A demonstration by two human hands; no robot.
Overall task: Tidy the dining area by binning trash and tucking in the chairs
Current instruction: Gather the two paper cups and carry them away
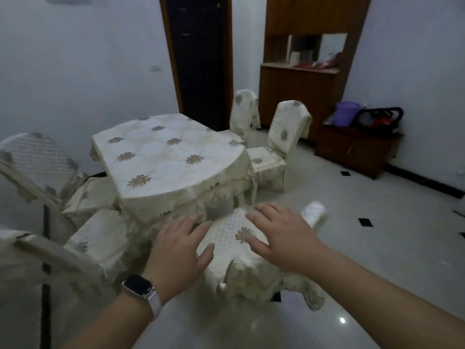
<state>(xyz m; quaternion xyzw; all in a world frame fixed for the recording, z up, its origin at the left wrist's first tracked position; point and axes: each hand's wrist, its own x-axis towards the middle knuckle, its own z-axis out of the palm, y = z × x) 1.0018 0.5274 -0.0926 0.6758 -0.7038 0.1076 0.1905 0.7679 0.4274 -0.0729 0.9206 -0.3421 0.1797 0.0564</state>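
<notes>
Hands (181,244) (283,238) over chair (234,222) (table edge (181,195) near)

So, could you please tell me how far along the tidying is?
Done: the tablecloth shows no trash. In hand: the left hand and right hand, both open, are at the nearest chair, its seat not yet under the tablecloth. Left: pushing it in; the right-side chair also looks untucked.

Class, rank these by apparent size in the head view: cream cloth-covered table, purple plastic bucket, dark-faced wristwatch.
1. cream cloth-covered table
2. purple plastic bucket and dark-faced wristwatch look alike; the watch is much nearer the camera, so unranked.
</notes>
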